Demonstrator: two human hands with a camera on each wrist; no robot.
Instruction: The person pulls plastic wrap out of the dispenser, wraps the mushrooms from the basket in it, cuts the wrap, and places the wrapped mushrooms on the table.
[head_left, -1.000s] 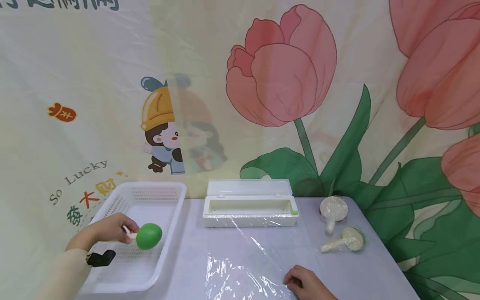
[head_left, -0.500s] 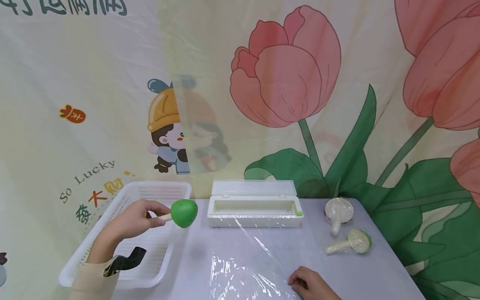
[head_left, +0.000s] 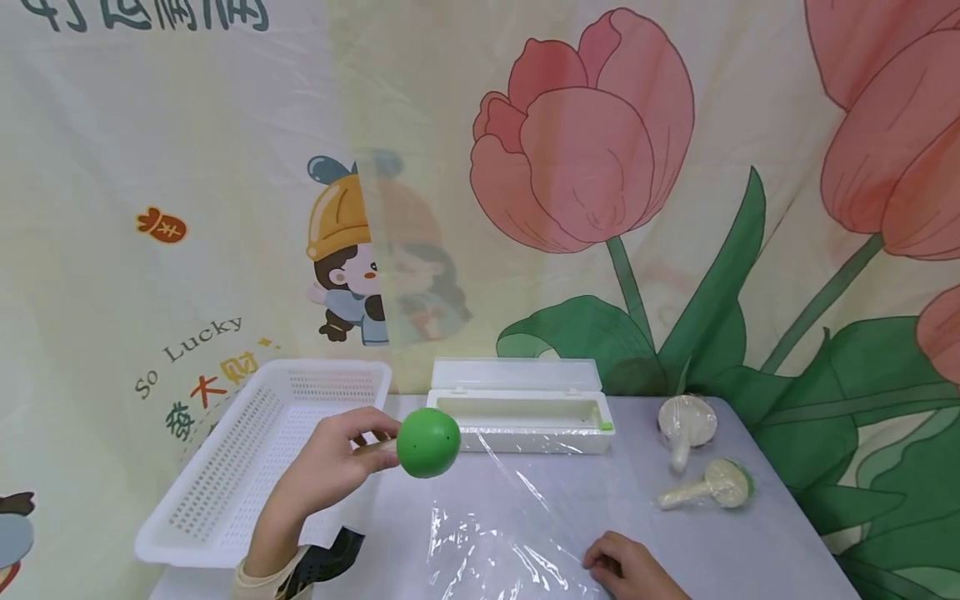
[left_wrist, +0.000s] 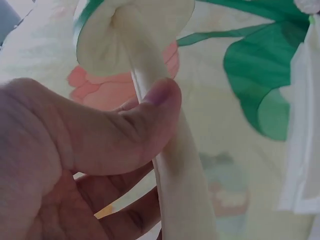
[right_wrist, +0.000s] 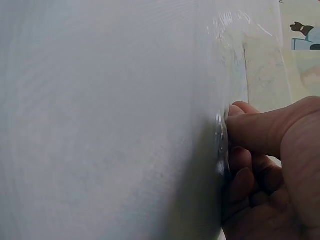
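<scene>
A toy mushroom with a green cap (head_left: 429,443) and a pale stem (left_wrist: 184,192) is in my left hand (head_left: 333,467), held over the table right of the basket. In the left wrist view the thumb presses the stem against the curled fingers. A sheet of clear plastic wrap (head_left: 487,546) runs forward over the table from the white dispenser box (head_left: 525,441), whose lid is up. At the sheet's near right, my right hand (head_left: 628,568) pinches its edge between thumb and fingers, as the right wrist view (right_wrist: 265,165) shows.
Left on the table stands a white perforated basket (head_left: 217,450). At the right lie two mushrooms in film, one pale side up (head_left: 688,421), the other with a green edge (head_left: 723,483). A printed curtain (head_left: 247,108) hangs behind the table.
My left hand has carried the toy mushroom from above the basket rightward, to in front of the dispenser box. The right hand stays at the wrap's edge. The head view has shifted slightly left.
</scene>
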